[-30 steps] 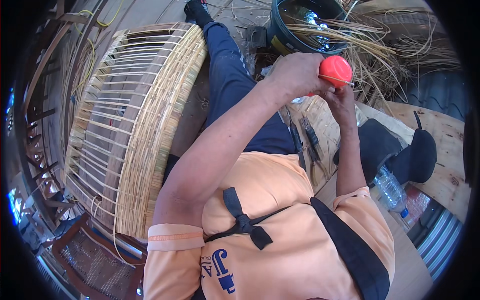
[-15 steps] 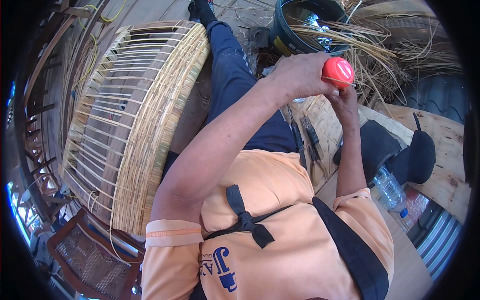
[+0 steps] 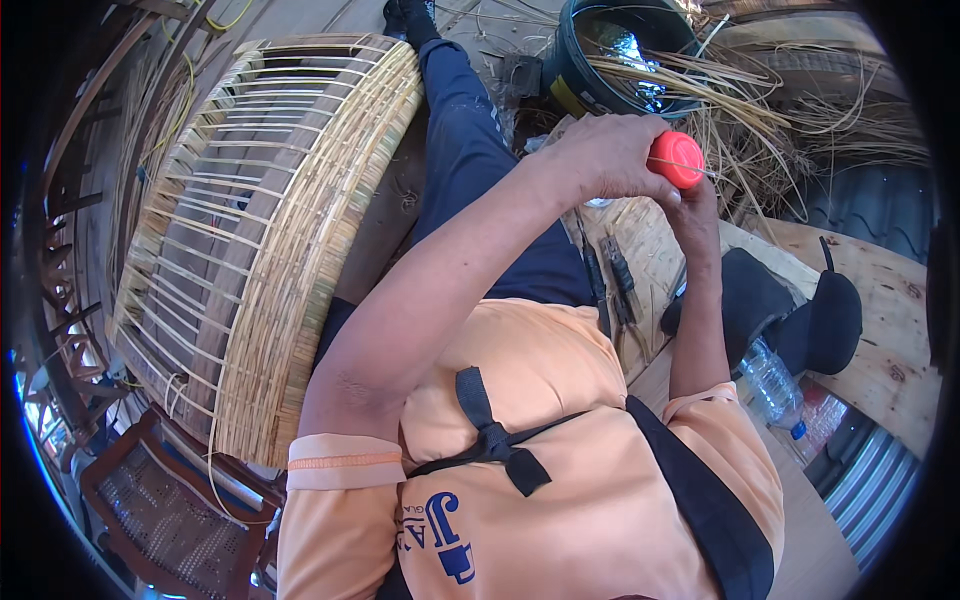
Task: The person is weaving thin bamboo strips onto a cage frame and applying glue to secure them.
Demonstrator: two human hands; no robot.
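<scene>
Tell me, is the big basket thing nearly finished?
Partly. The woven frame has a tightly woven band along one edge, but most of it is bare ribs with open gaps. Both hands are away from it: the left hand holds a red-handled tool against a thin strand, the right hand just below. Loose strands wait by the bucket.

1. One red handle (image 3: 676,158) showed, gripped between the hands.
2. Two hands were counted: the left hand (image 3: 610,155) and the right hand (image 3: 697,205).
3. One woven frame (image 3: 255,230) lay at the left.
4. One dark bucket (image 3: 615,55) stood at the top.
5. One loose heap of cane strips (image 3: 770,120) spread beside the bucket; the strips were too many and too tangled to count.
6. One black cap (image 3: 825,325) rested on the boards.
7. One clear bottle (image 3: 775,385) lay near the cap.
8. At least two dark tools (image 3: 620,285) lay on the boards.
9. One caned chair (image 3: 165,515) sat at the lower left.
</scene>
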